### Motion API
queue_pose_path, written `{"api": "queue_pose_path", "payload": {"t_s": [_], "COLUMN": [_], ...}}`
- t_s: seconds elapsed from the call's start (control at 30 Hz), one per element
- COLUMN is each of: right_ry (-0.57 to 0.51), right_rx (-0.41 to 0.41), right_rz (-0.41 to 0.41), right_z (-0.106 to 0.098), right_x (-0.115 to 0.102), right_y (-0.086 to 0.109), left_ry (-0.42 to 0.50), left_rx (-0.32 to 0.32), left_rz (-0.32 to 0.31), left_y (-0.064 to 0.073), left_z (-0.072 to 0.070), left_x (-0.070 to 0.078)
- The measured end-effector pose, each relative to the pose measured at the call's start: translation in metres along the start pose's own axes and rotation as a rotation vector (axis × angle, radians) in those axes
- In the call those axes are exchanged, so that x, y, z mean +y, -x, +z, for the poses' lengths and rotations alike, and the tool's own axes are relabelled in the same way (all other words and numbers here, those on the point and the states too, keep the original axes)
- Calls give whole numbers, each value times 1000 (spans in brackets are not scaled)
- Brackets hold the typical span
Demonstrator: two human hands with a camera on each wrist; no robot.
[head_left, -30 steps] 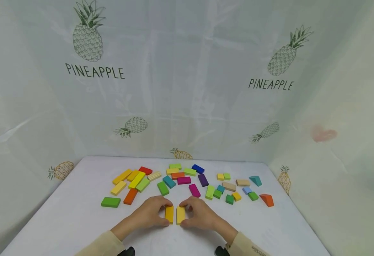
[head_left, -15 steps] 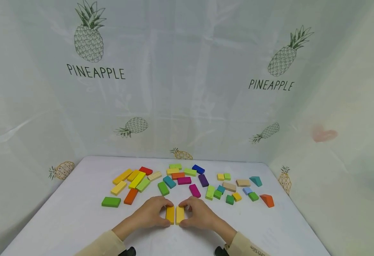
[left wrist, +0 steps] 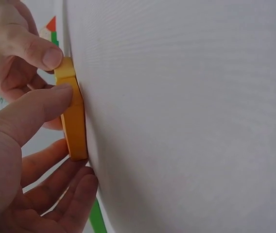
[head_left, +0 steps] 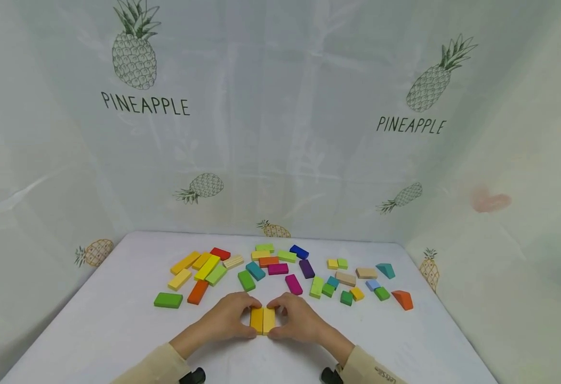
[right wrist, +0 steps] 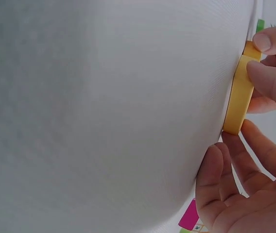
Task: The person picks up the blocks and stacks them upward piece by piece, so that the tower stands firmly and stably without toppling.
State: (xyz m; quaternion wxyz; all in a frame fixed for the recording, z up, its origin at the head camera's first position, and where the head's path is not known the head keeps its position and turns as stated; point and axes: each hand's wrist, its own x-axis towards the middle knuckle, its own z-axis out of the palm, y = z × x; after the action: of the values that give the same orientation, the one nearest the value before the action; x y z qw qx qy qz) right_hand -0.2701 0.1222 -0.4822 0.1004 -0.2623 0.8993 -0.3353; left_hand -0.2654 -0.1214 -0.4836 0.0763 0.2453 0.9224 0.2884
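Observation:
Two flat rectangular blocks lie side by side at the front middle of the table, long edges meeting in the head view. My left hand [head_left: 231, 318] pinches the deeper yellow-orange block [head_left: 256, 321] between thumb and fingers at its near and far ends. The paler yellow block [head_left: 269, 321] is gripped the same way by my right hand [head_left: 299, 320]. In the left wrist view the orange block [left wrist: 76, 128] lies flat on the white surface, thumb on its near end. The right wrist view has the pale block [right wrist: 239, 97] under the right thumb.
Several coloured blocks lie scattered across the back of the white table [head_left: 93, 330]. Nearest the hands are a green block [head_left: 246, 281], a magenta block [head_left: 294, 285] and an orange-red block [head_left: 198, 292]. A red-orange triangular block [head_left: 402, 300] sits at the far right.
Both hands have moved inward with their blocks. The gap between the two blocks has narrowed until their long edges meet. The scattered blocks stay where they were.

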Motion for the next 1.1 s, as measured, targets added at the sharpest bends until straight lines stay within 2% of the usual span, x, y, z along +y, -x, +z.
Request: {"api": "queue_pose_path", "payload": {"t_s": [0.47, 0.8, 0.97, 1.1], "right_ry": [-1, 15, 32, 90], "right_rx": [15, -6, -29, 19], "right_rz": [-2, -17, -23, -36], "right_z": [0, -3, -14, -32], "right_x": [-1, -4, 1, 7], "right_y": [2, 2, 2, 0], "left_ry": [-6, -54, -84, -86], "left_rx": [18, 45, 48, 47], "left_rz": [-7, -2, -24, -37], "left_y": [0, -2, -1, -1], "left_z": [1, 6, 6, 6], "left_x": [6, 8, 11, 12]}}
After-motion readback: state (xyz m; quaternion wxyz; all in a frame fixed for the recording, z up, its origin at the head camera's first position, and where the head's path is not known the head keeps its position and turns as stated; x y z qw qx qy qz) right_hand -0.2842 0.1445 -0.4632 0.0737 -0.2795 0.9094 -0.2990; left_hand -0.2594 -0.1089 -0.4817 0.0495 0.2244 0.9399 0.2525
